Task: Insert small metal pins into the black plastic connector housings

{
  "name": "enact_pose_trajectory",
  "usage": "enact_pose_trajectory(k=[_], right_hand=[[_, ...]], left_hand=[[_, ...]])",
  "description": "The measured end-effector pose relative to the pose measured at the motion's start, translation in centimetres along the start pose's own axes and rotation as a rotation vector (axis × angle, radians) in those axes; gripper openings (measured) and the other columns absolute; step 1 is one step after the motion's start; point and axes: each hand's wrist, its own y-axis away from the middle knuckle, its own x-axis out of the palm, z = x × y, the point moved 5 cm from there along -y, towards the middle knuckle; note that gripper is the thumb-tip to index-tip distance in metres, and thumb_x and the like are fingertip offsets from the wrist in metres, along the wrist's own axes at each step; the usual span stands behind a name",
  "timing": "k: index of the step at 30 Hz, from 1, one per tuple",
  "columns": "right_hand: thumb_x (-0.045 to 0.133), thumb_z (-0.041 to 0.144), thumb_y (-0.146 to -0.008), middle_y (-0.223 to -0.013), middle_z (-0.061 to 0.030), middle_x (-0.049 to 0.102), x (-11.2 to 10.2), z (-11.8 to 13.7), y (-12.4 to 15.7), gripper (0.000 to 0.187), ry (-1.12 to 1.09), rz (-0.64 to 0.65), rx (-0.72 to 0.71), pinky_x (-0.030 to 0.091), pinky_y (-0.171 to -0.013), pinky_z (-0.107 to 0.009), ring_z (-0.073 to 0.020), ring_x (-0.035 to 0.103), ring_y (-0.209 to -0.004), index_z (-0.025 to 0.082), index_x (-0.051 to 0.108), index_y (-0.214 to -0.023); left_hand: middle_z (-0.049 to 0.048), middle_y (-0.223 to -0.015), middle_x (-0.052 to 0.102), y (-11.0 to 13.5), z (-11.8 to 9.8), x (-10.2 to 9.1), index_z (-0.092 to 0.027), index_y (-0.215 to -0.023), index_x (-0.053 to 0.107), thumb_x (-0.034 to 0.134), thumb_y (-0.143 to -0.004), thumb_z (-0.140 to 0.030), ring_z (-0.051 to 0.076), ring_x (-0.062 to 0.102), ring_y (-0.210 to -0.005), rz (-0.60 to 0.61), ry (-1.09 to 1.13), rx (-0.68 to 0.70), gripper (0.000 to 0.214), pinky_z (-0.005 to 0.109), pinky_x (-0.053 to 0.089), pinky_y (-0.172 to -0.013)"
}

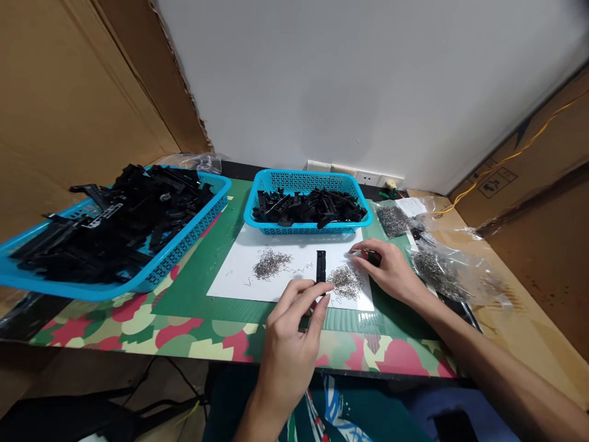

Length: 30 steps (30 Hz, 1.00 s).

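Observation:
My left hand (297,316) grips the lower end of a narrow black plastic part (321,265) between thumb and fingers. The part points away from me over the white paper sheet (239,270). Just right of it is a heap of small bent metal wire pieces (347,281). My right hand (386,267) is at that heap's far right side, thumb and index fingertips close together; whatever is between them is too small to make out. A second heap of similar wire pieces (271,264) sits to the left, with a few stray ones around it.
Behind the paper stands a blue basket (308,228) of black plastic parts. A larger blue basket (184,245), piled high with such parts, stands at left. Clear bags of wire pieces (437,270) lie at right. Cardboard (543,184) and a wall (322,80) enclose the table.

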Motion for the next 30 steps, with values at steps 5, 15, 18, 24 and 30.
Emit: enact_pose_trajectory(k=[5,15,18,24,30], right_hand=[[0.071,0.022,-0.094,-0.094,-0.0065,0.071,1.0,0.0,-1.3,0.005,0.008,0.068,-0.037,0.046,-0.076,-0.034,-0.0217,0.065,-0.084,0.020,0.075,-0.092],[0.058,0.032,-0.102,-0.085,-0.0017,0.061,0.6,0.3,-0.7,0.017,-0.121,0.160,-0.017,0.037,-0.069,-0.030,-0.0181,0.052,-0.074,0.020,0.060,-0.091],[0.059,0.040,-0.103,-0.083,0.0007,0.056,0.7,1.7,0.1,0.022,-0.329,0.249,0.023,0.036,-0.067,-0.029,-0.0160,0.047,-0.073,0.020,0.059,-0.093],[0.068,0.046,-0.099,-0.089,-0.0013,0.060,2.0,4.8,2.2,0.028,-0.649,0.464,0.071,0.042,-0.075,-0.028,-0.0169,0.052,-0.083,0.019,0.061,-0.094],[0.071,0.046,-0.097,-0.088,-0.0004,0.058,3.0,5.3,2.9,0.030,-0.761,0.488,0.129,0.040,-0.074,-0.027,-0.0154,0.050,-0.081,0.018,0.063,-0.092]], left_hand=[[0.0035,-0.114,0.064,0.2,0.0,0.4,-0.027,-0.116,0.071,0.056,-0.107,-0.020,0.014,0.064,-0.093,0.059,-0.032,-0.006,0.019,0.023,0.051,-0.081],[0.0036,-0.116,0.063,0.3,0.2,0.3,-0.027,-0.113,0.070,0.055,-0.107,-0.023,0.015,0.064,-0.091,0.040,-0.048,-0.055,0.017,0.024,0.055,-0.083],[0.0048,-0.116,0.062,0.3,0.2,0.2,-0.026,-0.112,0.070,0.055,-0.107,-0.024,0.016,0.064,-0.089,0.032,-0.050,-0.070,0.016,0.025,0.055,-0.081],[0.0033,-0.114,0.061,0.2,-0.2,0.4,-0.027,-0.113,0.070,0.063,-0.104,-0.025,0.013,0.061,-0.081,0.052,-0.041,-0.029,0.011,0.021,0.052,-0.074],[0.0029,-0.110,0.061,0.3,-0.2,0.8,-0.024,-0.107,0.068,0.058,-0.106,-0.018,0.014,0.065,-0.093,0.067,-0.069,0.023,0.012,0.022,0.050,-0.084]])
